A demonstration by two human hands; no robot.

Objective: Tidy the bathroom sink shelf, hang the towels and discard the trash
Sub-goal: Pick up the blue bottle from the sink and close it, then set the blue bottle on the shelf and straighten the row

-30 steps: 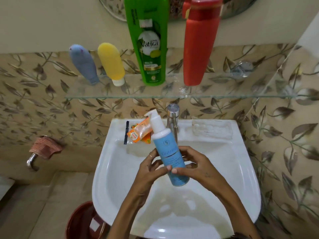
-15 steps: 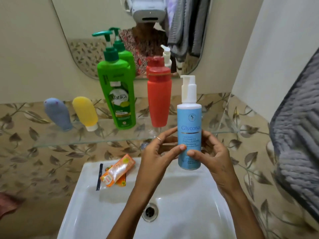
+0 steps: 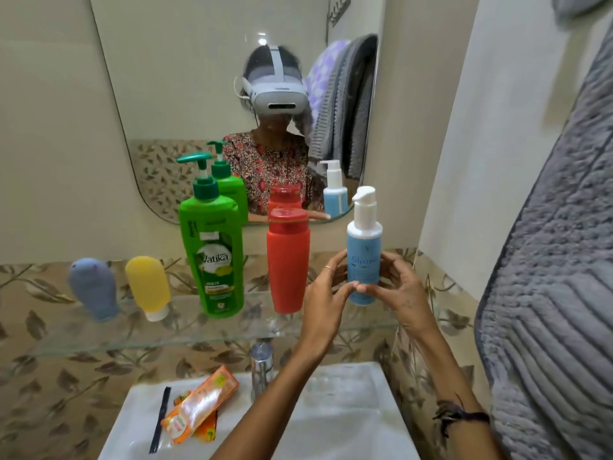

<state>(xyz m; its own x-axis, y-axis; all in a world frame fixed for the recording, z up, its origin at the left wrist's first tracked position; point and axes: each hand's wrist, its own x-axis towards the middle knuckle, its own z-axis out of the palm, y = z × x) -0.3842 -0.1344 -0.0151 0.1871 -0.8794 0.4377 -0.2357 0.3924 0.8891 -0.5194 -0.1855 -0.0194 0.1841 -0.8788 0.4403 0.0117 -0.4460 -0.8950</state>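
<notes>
Head view: I hold the blue pump bottle [image 3: 364,260] upright between both hands, left hand [image 3: 326,295] and right hand [image 3: 399,293] cupped round its lower half, fingertips meeting across the label. A second ago it was tilted low over the sink [image 3: 348,393]; now it is up at the glass shelf [image 3: 166,330], just right of the red bottle [image 3: 288,263]. Base seems just above the glass; contact I cannot tell. Shelf row: grey-blue tube [image 3: 93,287], yellow tube [image 3: 148,287], green shampoo bottle [image 3: 212,254], red bottle. Means the shelf step is near done. Orange wrappers [image 3: 199,406] lie on the sink rim, likely trash. Grey towel [image 3: 547,260] at right.
</notes>
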